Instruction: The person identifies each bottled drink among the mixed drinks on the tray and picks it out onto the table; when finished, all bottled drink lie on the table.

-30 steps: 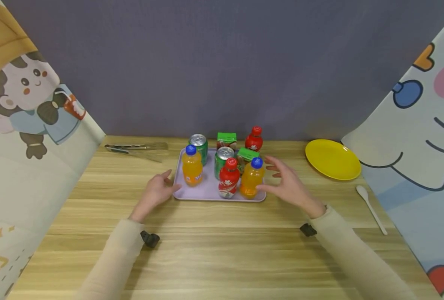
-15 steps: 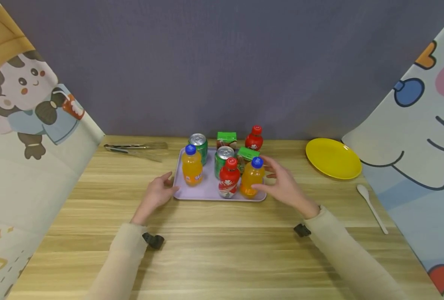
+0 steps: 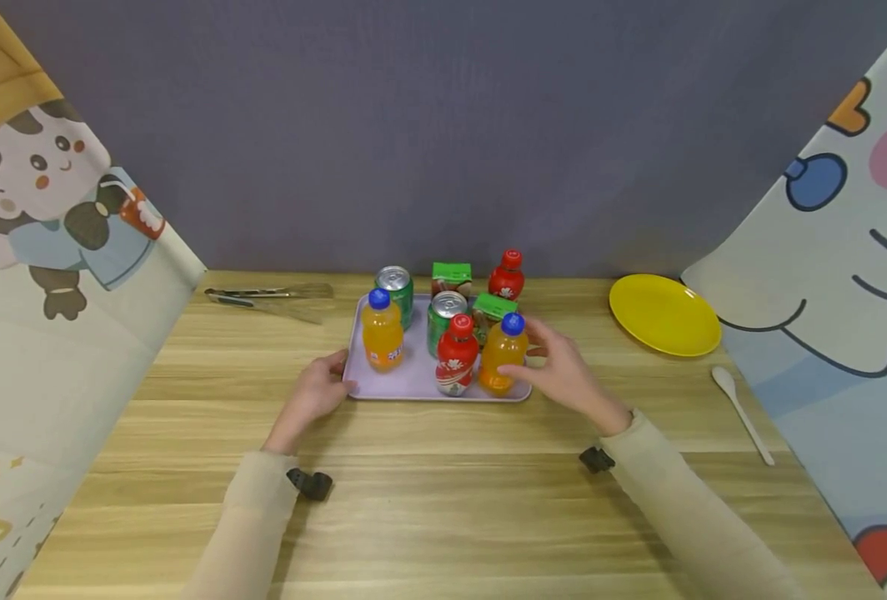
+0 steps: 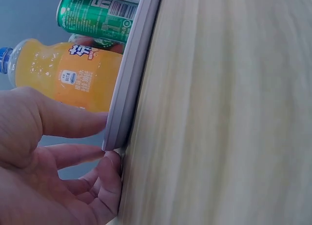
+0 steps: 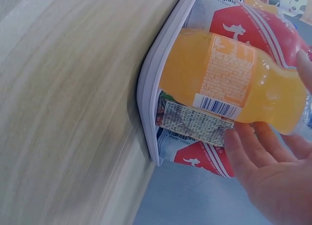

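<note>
On a lilac tray (image 3: 413, 385) stand several drinks. My left hand (image 3: 318, 387) is at the tray's left front corner; the left wrist view shows the thumb (image 4: 80, 121) on the rim and curled fingers (image 4: 109, 173) beneath the edge. My right hand (image 3: 563, 375) is around the right-hand orange soda bottle (image 5: 229, 78), thumb in front and loosely bent fingers (image 5: 253, 147) along its far side. A red bottle (image 3: 456, 367) stands beside it. Another orange soda bottle (image 3: 383, 337) is nearest my left hand. Two green cans (image 3: 443, 327) and green-topped cartons (image 3: 495, 308) stand among them.
A second red bottle (image 3: 507, 282) stands at the back right of the tray. Tongs (image 3: 267, 293) lie at the back left of the wooden table (image 3: 428, 500). To the right are a yellow plate (image 3: 664, 315) and a white spoon (image 3: 744, 417). A grey wall (image 3: 443, 133) rises behind.
My right hand has moved left, closer around the orange soda bottle. My left hand has come lower against the tray's corner and now holds its edge. The drinks have stayed in place.
</note>
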The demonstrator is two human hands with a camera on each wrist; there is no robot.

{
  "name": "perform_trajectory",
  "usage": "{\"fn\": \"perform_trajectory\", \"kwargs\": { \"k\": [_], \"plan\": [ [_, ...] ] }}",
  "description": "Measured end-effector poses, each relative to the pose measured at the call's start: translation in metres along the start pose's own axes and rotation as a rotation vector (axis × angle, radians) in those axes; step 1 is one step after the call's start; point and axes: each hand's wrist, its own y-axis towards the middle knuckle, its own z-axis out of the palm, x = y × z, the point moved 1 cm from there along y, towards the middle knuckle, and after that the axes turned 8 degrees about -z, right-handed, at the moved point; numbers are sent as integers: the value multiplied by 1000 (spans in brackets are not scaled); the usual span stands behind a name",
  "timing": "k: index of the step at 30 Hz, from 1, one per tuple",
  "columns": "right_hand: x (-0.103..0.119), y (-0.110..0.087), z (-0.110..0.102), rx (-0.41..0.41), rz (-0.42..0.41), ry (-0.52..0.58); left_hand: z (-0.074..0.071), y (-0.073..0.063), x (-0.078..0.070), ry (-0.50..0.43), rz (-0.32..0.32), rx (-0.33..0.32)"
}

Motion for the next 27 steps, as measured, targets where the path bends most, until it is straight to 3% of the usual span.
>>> {"fn": "perform_trajectory", "kwargs": {
  "k": [18,27],
  "plan": [
    [4,1,3,-54,25,2,2,1,2,-4,18,10],
    [51,4,-5,-72,31,-7,1,2,3,17,25,11]
  ]
}}
